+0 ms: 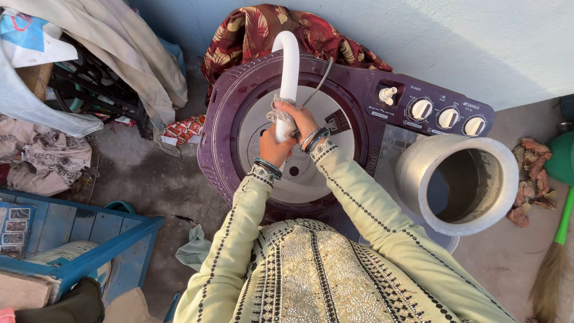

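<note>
A purple twin-tub washing machine stands against a pale wall, its round wash tub seen from above. A white ribbed hose curves from behind the machine down into the tub. My right hand grips the hose near its lower end, where a grey rag is wrapped around it. My left hand closes on the hose end just below. Both wrists wear bangles and pale green embroidered sleeves.
A large metal pot sits on the machine's right side, below three white dials. A red patterned cloth hangs behind. A blue crate and clothes lie left; a green-handled broom lies right.
</note>
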